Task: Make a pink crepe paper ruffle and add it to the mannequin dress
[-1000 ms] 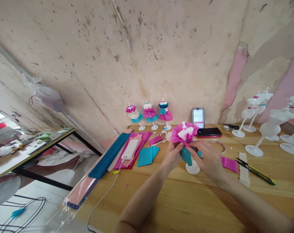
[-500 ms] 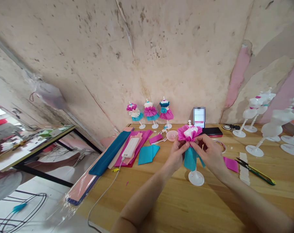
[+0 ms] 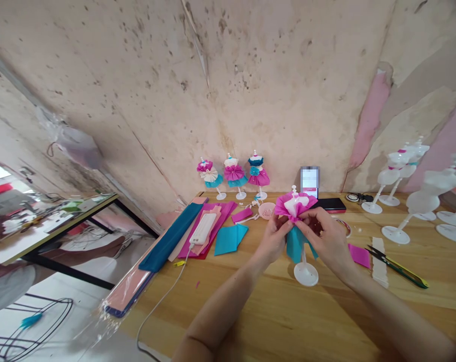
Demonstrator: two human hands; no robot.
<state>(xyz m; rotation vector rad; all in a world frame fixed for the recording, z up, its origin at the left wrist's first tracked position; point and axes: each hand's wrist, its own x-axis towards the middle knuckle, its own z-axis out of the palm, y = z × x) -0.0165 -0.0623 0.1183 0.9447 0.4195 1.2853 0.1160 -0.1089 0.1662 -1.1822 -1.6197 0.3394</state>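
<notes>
Tilted slightly further, the white dress form [image 3: 296, 202] has its round base swung a little rightward since the last frame, and it stays held above the wooden tabletop [image 3: 250, 311]. Both hands are closed on it: the left hand [image 3: 273, 241] grips the gathered paper at the waist from the left, and the right hand [image 3: 328, 241] pinches the same spot from the right. A magenta crepe paper ruffle [image 3: 288, 213] flares above their fingers, and a teal crepe paper skirt [image 3: 294, 245] hangs below. Left of the dress form lie a teal paper square [image 3: 228, 240] and a pink bowl [image 3: 266, 210]; right of it lie yellow-handled snips [image 3: 397, 269].
</notes>
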